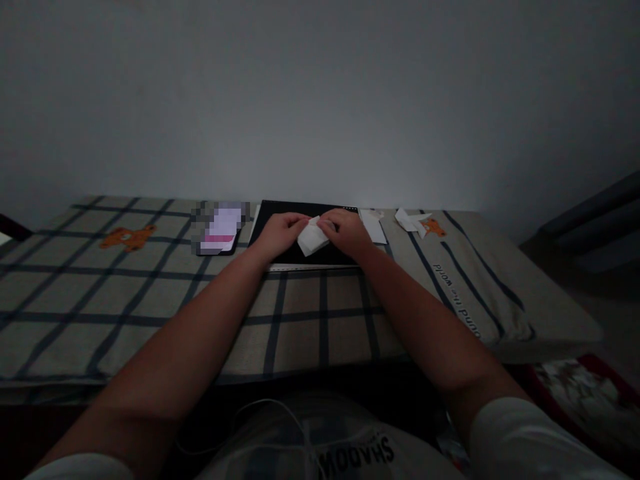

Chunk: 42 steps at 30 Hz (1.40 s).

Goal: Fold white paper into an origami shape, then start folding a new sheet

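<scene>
A small piece of folded white paper [313, 239] is held between my two hands, above a black-covered notebook [280, 256]. My left hand [280, 233] is closed, its thumb and fingertips pinching the paper's upper left edge. From the other side my right hand [349, 231] grips the upper right part, thumb in front. The paper's lower corner points down toward me. Fingers behind the paper are partly hidden. White sheets [373, 225] lie just right of my right hand, at the notebook's edge.
A phone with a lit screen [221, 230] lies left of the notebook. Folded white paper [413, 221] sits to the right on the checked tablecloth [320, 337]. A pale wall [320, 100] stands behind the table. A thin white cable [265, 401] hangs near my lap.
</scene>
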Each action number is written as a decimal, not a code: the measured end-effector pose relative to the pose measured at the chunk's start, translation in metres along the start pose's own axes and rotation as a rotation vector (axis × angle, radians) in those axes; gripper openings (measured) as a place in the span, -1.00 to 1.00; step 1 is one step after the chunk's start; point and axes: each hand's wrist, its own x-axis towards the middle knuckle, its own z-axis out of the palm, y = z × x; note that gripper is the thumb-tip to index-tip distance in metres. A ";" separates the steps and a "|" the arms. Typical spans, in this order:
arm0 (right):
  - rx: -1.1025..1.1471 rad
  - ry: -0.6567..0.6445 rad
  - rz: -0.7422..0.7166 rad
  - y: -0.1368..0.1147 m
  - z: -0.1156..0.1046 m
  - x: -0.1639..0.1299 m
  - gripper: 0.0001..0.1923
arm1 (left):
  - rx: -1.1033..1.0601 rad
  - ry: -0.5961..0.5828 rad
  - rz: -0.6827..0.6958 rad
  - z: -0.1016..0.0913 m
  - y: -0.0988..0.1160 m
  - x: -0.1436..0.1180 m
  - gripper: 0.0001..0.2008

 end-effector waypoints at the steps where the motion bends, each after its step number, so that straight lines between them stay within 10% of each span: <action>1: -0.004 0.008 0.029 -0.001 -0.001 0.000 -0.78 | 0.010 -0.017 0.025 0.000 0.001 -0.001 -0.61; 17: 0.273 0.088 0.349 -0.002 -0.002 0.003 -0.82 | 0.011 -0.045 0.044 -0.003 0.011 -0.005 -0.64; 42: 0.259 0.053 0.402 0.002 -0.003 0.003 -0.82 | 0.018 0.063 -0.028 -0.002 0.008 -0.003 -0.69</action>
